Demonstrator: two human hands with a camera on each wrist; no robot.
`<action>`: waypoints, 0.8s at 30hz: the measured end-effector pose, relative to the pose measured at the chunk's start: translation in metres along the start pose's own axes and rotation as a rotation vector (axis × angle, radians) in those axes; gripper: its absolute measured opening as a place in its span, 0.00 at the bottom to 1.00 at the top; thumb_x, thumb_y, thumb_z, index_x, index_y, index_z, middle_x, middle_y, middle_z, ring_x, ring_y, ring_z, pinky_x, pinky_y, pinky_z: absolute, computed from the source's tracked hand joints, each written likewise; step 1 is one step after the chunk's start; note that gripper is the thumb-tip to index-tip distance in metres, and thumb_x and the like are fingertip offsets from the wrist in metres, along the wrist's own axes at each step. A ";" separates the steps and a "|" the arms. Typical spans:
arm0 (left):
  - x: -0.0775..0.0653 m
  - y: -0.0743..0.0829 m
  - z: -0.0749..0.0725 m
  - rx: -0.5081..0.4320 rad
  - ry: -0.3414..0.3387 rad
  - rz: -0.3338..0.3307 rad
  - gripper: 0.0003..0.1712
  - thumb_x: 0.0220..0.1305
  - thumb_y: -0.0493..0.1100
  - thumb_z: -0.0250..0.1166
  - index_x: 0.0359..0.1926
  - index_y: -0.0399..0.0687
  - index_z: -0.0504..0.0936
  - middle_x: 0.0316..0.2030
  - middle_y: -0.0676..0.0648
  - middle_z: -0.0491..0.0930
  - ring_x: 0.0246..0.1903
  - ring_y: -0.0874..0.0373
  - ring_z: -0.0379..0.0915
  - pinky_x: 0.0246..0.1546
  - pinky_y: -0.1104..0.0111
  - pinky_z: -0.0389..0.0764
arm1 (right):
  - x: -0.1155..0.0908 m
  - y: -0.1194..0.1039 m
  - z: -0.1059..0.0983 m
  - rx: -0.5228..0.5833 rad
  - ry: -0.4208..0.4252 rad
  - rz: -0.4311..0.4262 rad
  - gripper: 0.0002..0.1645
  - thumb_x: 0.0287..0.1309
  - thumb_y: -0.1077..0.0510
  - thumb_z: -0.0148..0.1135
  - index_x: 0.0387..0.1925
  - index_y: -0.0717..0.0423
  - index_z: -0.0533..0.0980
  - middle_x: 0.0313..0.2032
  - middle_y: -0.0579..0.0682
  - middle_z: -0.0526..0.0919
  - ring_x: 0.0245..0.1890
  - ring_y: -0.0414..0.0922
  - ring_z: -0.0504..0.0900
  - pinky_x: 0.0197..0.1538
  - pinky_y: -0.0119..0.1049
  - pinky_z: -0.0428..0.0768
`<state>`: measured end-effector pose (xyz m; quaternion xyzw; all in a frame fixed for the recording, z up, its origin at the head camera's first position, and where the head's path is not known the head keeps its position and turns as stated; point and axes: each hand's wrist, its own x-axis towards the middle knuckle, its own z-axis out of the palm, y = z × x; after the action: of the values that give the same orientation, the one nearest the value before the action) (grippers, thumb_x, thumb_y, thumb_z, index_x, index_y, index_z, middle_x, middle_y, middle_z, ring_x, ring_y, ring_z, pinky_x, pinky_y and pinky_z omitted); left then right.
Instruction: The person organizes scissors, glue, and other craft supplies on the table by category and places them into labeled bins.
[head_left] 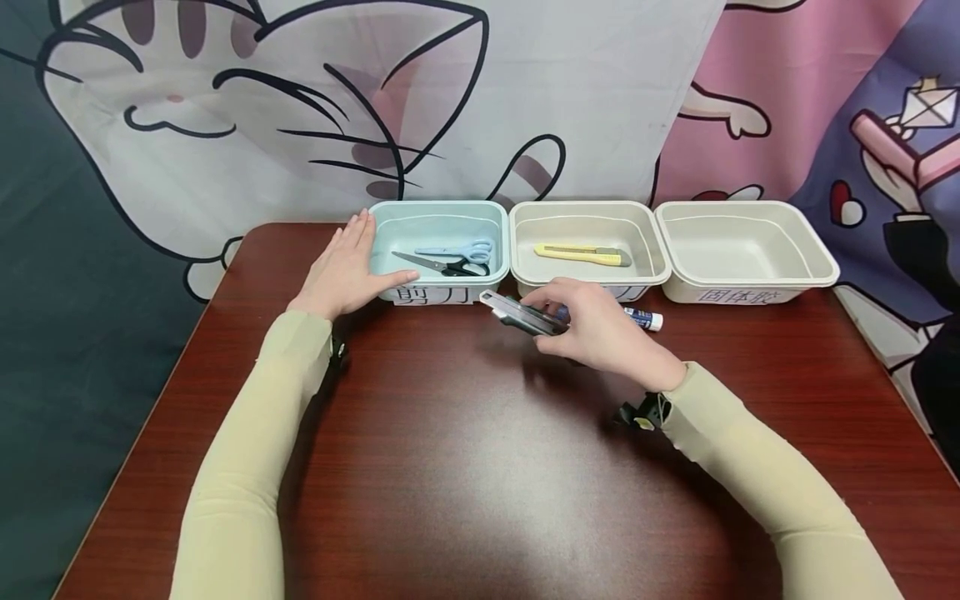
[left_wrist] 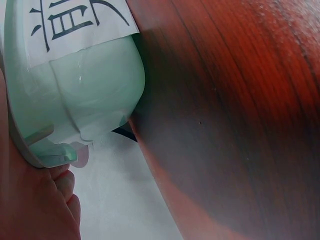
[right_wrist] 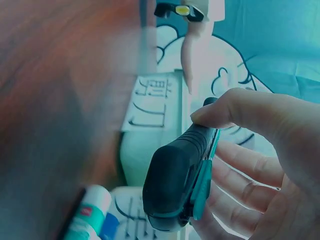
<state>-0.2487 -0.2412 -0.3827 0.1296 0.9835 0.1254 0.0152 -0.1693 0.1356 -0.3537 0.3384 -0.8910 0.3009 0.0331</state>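
Observation:
My left hand (head_left: 341,262) rests on the left end of the light blue bin (head_left: 442,293), fingers straight along its side and thumb over the front rim. Inside that bin lie light blue scissors (head_left: 457,251) and black-handled scissors (head_left: 442,265). In front of the middle bin, my right hand (head_left: 600,329) holds a dark utility knife (head_left: 521,315) above the table. The right wrist view shows the thumb pressed on the body of the knife (right_wrist: 172,175). A yellow utility knife (head_left: 581,254) lies in the cream middle bin (head_left: 521,242).
A glue stick (head_left: 643,318) lies on the table behind my right hand, partly hidden by it. At the right stands another cream bin (head_left: 750,287) with a paper label. Printed cloth (head_left: 585,92) hangs behind the brown table (head_left: 450,467).

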 end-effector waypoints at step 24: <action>-0.002 0.000 0.000 0.011 -0.005 0.004 0.72 0.58 0.85 0.48 0.80 0.36 0.35 0.80 0.40 0.33 0.79 0.49 0.27 0.76 0.57 0.33 | 0.014 0.013 -0.055 0.090 0.143 0.076 0.25 0.48 0.67 0.75 0.51 0.55 0.84 0.42 0.48 0.87 0.40 0.45 0.84 0.43 0.45 0.86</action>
<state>-0.2473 -0.2420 -0.3827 0.1318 0.9839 0.1197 0.0169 -0.1960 0.1654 -0.3120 0.2828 -0.8842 0.3650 0.0701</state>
